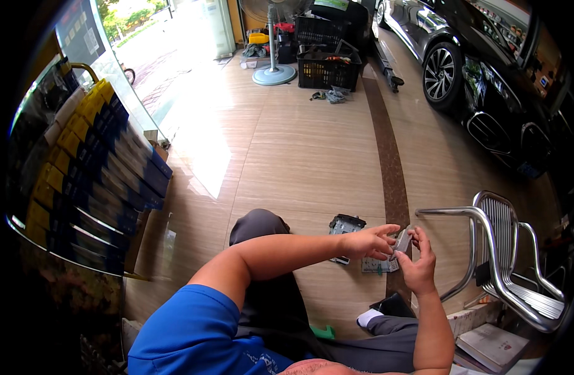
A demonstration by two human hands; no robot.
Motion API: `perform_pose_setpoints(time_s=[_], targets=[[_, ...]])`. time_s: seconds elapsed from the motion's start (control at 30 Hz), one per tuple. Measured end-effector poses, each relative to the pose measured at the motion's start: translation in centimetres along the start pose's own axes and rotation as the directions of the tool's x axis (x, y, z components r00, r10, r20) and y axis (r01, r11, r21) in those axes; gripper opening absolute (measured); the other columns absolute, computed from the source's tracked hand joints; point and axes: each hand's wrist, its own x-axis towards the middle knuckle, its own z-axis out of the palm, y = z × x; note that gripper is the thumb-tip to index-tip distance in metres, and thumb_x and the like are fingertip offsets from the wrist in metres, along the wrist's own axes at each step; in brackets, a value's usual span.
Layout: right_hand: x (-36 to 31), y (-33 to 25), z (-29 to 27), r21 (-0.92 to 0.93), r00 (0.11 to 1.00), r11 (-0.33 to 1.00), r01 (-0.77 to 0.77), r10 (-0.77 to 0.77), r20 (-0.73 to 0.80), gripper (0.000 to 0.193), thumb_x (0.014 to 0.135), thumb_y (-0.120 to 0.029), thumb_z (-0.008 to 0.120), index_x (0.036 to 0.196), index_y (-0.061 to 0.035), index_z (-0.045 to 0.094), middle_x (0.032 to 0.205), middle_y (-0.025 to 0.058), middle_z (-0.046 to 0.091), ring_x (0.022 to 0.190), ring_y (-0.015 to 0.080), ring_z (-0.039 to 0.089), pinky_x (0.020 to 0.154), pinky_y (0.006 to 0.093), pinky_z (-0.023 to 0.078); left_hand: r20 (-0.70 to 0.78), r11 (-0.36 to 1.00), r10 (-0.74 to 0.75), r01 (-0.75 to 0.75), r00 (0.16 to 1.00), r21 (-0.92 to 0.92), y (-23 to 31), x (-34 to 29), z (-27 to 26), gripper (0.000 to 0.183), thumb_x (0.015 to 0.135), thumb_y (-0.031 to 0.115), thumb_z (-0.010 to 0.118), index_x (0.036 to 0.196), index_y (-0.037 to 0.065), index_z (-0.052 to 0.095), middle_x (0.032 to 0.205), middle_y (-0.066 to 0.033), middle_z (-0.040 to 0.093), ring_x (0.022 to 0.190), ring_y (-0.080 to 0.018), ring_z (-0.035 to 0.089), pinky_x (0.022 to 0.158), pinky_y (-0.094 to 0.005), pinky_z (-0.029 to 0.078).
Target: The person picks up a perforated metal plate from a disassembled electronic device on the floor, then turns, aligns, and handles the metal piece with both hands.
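A small grey rectangular piece (402, 240) is pinched between the thumb and fingers of my right hand (419, 265). From the left, my left hand (369, 242) reaches up to the piece with its fingers stretched out and apart. Whether those fingertips touch it I cannot tell. On the floor below my left hand lies a dark, flat unit (347, 223) that looks like an opened electronic device, partly hidden by the hand and forearm. Beside it, under my hands, is a flat pale plate or card (376, 266) with a small green part on it.
A chrome chair (496, 250) stands close on the right, with books (493, 345) below it. A black car (468, 69) is parked far right. Ahead are a fan's base (274, 75) and black crates (329, 67). A rack of blue-and-yellow packages (99, 137) stands left.
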Motion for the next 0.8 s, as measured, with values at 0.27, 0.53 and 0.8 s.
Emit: perform_pose_setpoints(time_s=[0.27,0.53,0.8], targets=[[-0.1,-0.5,0.6,-0.213,0.965,0.942,0.261,-0.247,0.090,0.073,0.072,0.000,0.077,0.139,-0.0014,0.046,0.123,0.0192,0.059,0.114,0.0358,0.060,0.098,0.0408,0.049,-0.053,0.994,-0.078,0.073,0.996,-0.081,0.9,-0.1,0.9,0.065,0.100,0.020,0.058,0.154,0.013,0.023,0.133,-0.0149,0.051,0.108,-0.0259,0.064,0.090,-0.0389,0.056],[-0.1,-0.4,0.9,-0.212,0.958,0.936,0.282,-0.264,0.108,0.074,0.072,-0.001,0.078,0.139,-0.0010,0.046,0.125,0.0202,0.059,0.115,0.0373,0.059,0.099,0.0413,0.048,-0.122,0.995,-0.035,0.046,0.992,0.088,0.8,-0.3,1.3,0.063,0.099,0.034,0.063,0.149,0.012,0.032,0.121,-0.0080,0.055,0.104,-0.0226,0.065,0.086,-0.0357,0.057],[-0.3,-0.8,1.0,-0.224,0.961,0.936,0.273,-0.256,0.103,0.074,0.072,-0.002,0.078,0.139,-0.0005,0.046,0.125,0.0209,0.059,0.116,0.0363,0.060,0.099,0.0411,0.049,-0.132,0.997,-0.040,0.048,0.990,0.061,1.2,-0.6,1.9,0.068,0.096,0.034,0.067,0.149,0.010,0.032,0.123,-0.0076,0.053,0.105,-0.0181,0.059,0.085,-0.0357,0.057]])
